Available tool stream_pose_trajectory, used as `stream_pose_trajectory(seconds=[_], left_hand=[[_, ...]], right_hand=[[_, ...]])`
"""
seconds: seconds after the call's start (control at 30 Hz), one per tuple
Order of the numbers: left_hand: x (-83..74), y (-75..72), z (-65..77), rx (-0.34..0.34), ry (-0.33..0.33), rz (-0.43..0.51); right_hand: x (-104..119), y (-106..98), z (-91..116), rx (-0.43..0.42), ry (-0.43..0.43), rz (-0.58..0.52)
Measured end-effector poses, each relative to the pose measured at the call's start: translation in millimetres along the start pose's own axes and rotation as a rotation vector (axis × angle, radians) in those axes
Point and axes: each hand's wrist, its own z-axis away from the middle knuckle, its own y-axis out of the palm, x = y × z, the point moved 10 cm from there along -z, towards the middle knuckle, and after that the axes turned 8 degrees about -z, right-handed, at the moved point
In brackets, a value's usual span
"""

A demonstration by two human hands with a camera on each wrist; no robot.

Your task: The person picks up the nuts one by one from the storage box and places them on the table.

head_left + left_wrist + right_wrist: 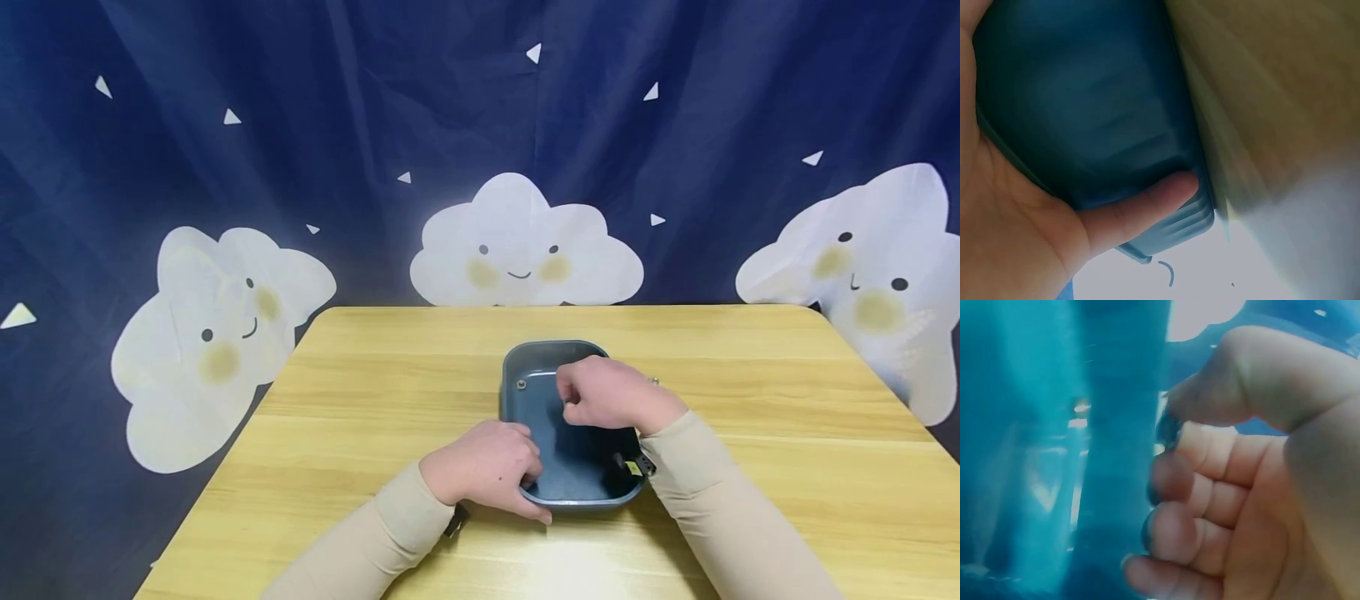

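A dark blue, deep rectangular tray [558, 450] with rounded corners lies on the table. My left hand [487, 467] grips its near left corner, fingers over the rim inside and thumb along the outer wall; the left wrist view shows the thumb [1141, 209] against the ribbed side. Above the tray's right half is my right hand [607, 392], fingers curled and thumb against the index finger. In the right wrist view a small dark piece with a glint [1169, 431] shows at those fingertips; its kind is unclear. A small round metal nut-like piece [521, 384] lies inside the tray's left side.
Another small metal piece [655, 382] shows just beyond the right wrist, partly hidden. The wooden table [375, 400] reaches back to a dark blue curtain [465, 92] with white clouds. A black wrist mount [636, 465] hangs under the right sleeve, over the tray's edge.
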Motion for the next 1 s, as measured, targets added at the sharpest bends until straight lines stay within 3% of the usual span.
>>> stream_pose_trajectory(seconds=[0.23,0.37,0.7,1.0], left_hand=[[0.9,-0.5,-0.6,0.007,-0.003,-0.008],[1.7,-1.4,-0.9,0.002,-0.008,-0.017],[0.6,-0.5,-1.1,0.008,-0.007,-0.032],[1.4,0.9,-1.2,0.012,-0.017,-0.012]], right_hand=[[13,-24,15,-0.028,-0.051,-0.03],[9,-40,24,-0.058,-0.036,-0.028],[-29,-67,47,-0.138,0.04,0.002],[-71,-72,58,-0.113,0.138,-0.002]])
